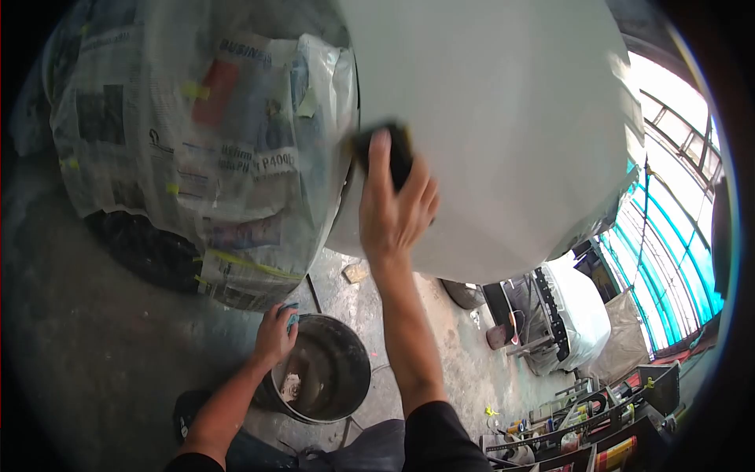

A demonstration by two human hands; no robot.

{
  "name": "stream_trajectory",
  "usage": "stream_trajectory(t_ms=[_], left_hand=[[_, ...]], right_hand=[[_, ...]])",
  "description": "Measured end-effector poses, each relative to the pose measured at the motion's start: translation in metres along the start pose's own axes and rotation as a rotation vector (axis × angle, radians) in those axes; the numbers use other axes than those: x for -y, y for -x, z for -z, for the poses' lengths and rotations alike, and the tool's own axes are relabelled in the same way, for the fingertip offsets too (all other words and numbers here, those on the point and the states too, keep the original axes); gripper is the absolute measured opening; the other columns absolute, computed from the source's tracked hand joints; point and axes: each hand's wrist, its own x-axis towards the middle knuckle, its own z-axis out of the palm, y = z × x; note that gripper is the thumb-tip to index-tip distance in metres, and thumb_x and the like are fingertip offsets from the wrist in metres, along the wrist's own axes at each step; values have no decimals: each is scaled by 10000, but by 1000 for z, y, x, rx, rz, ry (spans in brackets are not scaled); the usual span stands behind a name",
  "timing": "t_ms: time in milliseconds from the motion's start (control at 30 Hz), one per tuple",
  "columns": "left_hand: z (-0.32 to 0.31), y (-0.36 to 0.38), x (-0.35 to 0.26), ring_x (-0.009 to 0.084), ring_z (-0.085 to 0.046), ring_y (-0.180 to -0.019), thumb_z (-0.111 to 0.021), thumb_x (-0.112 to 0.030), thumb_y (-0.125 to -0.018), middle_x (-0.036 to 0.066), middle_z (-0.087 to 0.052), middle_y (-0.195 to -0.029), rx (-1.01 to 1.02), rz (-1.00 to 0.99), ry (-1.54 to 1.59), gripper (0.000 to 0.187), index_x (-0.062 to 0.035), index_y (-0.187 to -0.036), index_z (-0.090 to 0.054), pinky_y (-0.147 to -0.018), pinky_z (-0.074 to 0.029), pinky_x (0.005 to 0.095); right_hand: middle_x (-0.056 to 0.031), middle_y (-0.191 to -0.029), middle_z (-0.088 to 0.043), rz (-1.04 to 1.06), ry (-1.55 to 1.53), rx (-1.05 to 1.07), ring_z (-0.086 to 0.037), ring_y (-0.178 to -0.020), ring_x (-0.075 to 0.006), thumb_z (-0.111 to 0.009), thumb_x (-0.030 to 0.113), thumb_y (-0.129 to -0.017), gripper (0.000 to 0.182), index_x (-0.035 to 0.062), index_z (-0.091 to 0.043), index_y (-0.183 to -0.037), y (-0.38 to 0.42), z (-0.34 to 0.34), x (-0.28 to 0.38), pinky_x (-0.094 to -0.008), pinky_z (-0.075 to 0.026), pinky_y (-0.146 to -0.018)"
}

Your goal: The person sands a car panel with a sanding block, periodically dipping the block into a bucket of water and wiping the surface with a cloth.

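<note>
My right hand is closed around a black sanding block, blurred by motion. The block lies against the pale grey car panel, near its left edge. Beside that edge, newspaper and clear plastic sheeting cover the neighbouring part of the car, held with bits of yellow tape. Lower down, my left hand grips a small blue cloth at the rim of a dark bucket. Murky water and a light-coloured lump show inside the bucket. Part of the cloth is hidden by my fingers.
A black tyre sits under the newspaper. On the concrete floor lies a tan sponge-like piece. Another covered vehicle stands to the right, with a rack of cans and tools at the lower right.
</note>
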Motion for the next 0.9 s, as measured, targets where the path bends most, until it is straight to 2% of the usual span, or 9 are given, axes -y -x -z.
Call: stream_trajectory(t_ms=[100,200,267,367,467,567,667,767,900], left_hand=[[0,4,-1,424,-570,-1142,-699,-112,-852,192,-567,-1243,14,28,-8,349,-94,-1188,-608,-974,-483,483],[-1,3,0,426,-571,-1140,-698,-112,-852,193,-571,-1240,15,20,-20,349,-91,-1188,-608,-974,-484,482],[-4,2,2,427,-571,-1140,-698,-113,-852,193,-572,-1240,-3,10,-10,350,-92,-1189,-608,-973,-485,484],[0,3,4,426,-571,-1142,-701,-114,-851,194,-573,-1241,-1,0,-3,352,-94,-1190,-608,-972,-485,490],[0,4,-3,426,-569,-1146,-704,-115,-850,197,-572,-1243,18,33,-3,349,-91,-1186,-609,-971,-484,494],[2,1,-3,430,-565,-1156,-706,-114,-852,201,-571,-1243,22,33,2,346,-84,-1183,-611,-975,-482,496],[-1,3,2,434,-563,-1162,-706,-115,-856,200,-571,-1241,11,4,0,344,-81,-1185,-612,-979,-482,496],[-1,2,4,437,-565,-1159,-706,-118,-859,199,-572,-1240,3,16,12,346,-80,-1190,-612,-979,-483,497],[-1,3,2,439,-568,-1153,-707,-121,-860,205,-572,-1237,20,47,27,351,-81,-1195,-612,-976,-484,497]], right_hand=[[-167,-1163,-604,-6,-1,27,-627,-925,-312,-773,32,-776,708,279,-588,-1414,-32,-3,1,-414,-481,-792],[-185,-1201,-611,18,6,1,-645,-978,-328,-773,34,-795,646,273,-614,-1374,40,3,-15,-414,-494,-811],[-211,-1275,-603,37,-33,33,-630,-1009,-325,-670,93,-871,511,302,-652,-1337,109,8,-32,-394,-467,-814],[-182,-1206,-612,58,9,11,-642,-993,-326,-777,44,-796,655,275,-607,-1385,61,9,-29,-404,-495,-804],[-163,-1154,-605,62,-49,111,-631,-939,-313,-768,52,-785,709,278,-576,-1429,-47,8,-21,-421,-486,-750],[-161,-1137,-603,138,-47,50,-632,-917,-318,-744,37,-803,701,277,-569,-1437,-38,5,-33,-421,-487,-748],[-171,-1200,-617,177,-12,58,-644,-971,-302,-684,120,-862,582,340,-587,-1391,67,18,-65,-372,-481,-765],[-158,-1190,-624,246,35,44,-649,-982,-298,-694,143,-872,566,356,-589,-1385,64,18,-81,-377,-491,-795],[-90,-1019,-575,232,-54,88,-595,-866,-252,-643,109,-864,646,363,-535,-1448,-100,4,-46,-408,-435,-692]])
